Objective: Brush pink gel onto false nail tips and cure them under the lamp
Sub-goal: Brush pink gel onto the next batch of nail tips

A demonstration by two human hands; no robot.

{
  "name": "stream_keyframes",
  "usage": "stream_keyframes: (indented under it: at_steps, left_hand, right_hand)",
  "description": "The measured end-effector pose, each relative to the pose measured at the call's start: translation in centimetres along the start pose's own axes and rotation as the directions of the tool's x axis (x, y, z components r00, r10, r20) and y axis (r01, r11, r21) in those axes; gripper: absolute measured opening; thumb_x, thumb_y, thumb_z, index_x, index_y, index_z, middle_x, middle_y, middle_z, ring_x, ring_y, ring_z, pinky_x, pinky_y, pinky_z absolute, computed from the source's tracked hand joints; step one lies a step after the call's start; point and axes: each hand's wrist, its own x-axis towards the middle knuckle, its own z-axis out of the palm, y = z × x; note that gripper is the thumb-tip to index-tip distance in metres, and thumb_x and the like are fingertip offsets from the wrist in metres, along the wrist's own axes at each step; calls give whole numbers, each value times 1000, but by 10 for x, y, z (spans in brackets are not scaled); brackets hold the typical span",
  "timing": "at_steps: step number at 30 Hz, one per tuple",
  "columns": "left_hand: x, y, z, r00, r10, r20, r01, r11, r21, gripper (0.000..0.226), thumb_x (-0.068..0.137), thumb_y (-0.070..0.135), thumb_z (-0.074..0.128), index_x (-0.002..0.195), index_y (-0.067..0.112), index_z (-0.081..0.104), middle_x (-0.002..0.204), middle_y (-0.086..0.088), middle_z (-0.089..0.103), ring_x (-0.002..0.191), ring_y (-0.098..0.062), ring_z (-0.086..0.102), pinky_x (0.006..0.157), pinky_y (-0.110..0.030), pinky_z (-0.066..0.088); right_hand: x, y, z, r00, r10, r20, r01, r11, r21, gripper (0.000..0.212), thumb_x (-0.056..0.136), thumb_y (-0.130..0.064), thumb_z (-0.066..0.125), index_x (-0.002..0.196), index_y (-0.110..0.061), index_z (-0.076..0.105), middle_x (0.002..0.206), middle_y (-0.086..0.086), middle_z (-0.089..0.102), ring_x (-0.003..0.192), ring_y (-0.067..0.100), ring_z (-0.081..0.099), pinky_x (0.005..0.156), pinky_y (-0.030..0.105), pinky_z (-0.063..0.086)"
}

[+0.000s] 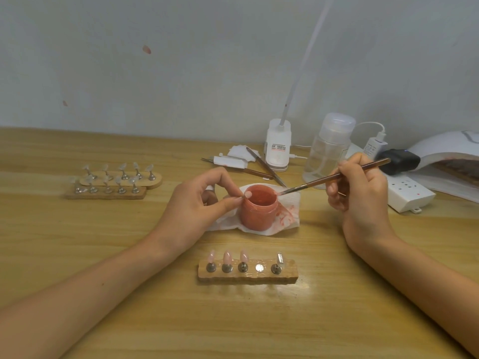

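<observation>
An open jar of pink gel stands on a stained white tissue at the table's middle. My left hand pinches a false nail tip at the jar's left rim. My right hand grips a brown brush, its bristles resting on the jar's right rim. In front, a wooden holder carries three pink-coated tips, one bare magnet spot and one clear tip. The white curing lamp sits at the far right.
Two wooden holders with several clear tips lie at the left. Behind the jar are spare brushes, white pads, a white lamp base and a clear pump bottle. A white power strip and a black object lie by the lamp.
</observation>
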Motion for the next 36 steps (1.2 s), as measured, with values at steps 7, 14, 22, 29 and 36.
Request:
stream_keyframes:
  at_steps: [7, 14, 22, 29, 36]
  left_hand:
    - [0, 1, 1, 1000, 15, 7, -15, 1000, -23, 10, 84, 12, 75, 80, 14, 65, 86, -5, 65, 57, -20, 46, 58, -29, 38]
    - [0, 0, 0, 1000, 6, 9, -6, 1000, -23, 13, 85, 16, 75, 79, 21, 65, 88, 2, 66, 57, -17, 47, 58, -27, 41]
    - [1, -1, -1, 1000, 19, 17, -19, 1000, -8, 16, 86, 15, 74, 78, 25, 64, 87, 4, 66, 54, -11, 46, 54, -19, 39]
    - [1, -2, 0, 1000, 21, 19, -21, 999, -28, 13, 86, 13, 74, 80, 21, 65, 87, 1, 67, 55, -12, 46, 55, -21, 39]
    - [0, -3, -1, 1000, 18, 16, -17, 1000, -22, 14, 85, 16, 74, 78, 23, 65, 86, -4, 65, 53, -8, 45, 54, -21, 38]
  right_hand:
    - [2, -7, 0, 918, -256, 304, 253, 966, 49, 18, 86, -5, 40, 81, -18, 51, 68, -4, 60, 58, 13, 55, 45, 22, 45]
    - [7, -10, -6, 934, -252, 253, 219, 964, 151, 28, 79, -4, 38, 66, -24, 53, 58, -2, 53, 48, 12, 46, 41, 18, 36]
    - [0, 6, 11, 969, 107, 221, -132, 986, 101, 22, 100, -23, 49, 79, -16, 49, 64, 1, 64, 56, 9, 58, 47, 18, 46]
    - [-3, 7, 15, 951, 130, 282, -160, 983, 86, 23, 84, -38, 57, 79, -17, 49, 63, 0, 65, 54, 9, 56, 48, 18, 45]
    - [-2, 8, 13, 970, 121, 210, -140, 987, 77, 22, 97, -28, 53, 77, -17, 49, 63, 1, 64, 53, 10, 54, 44, 18, 41]
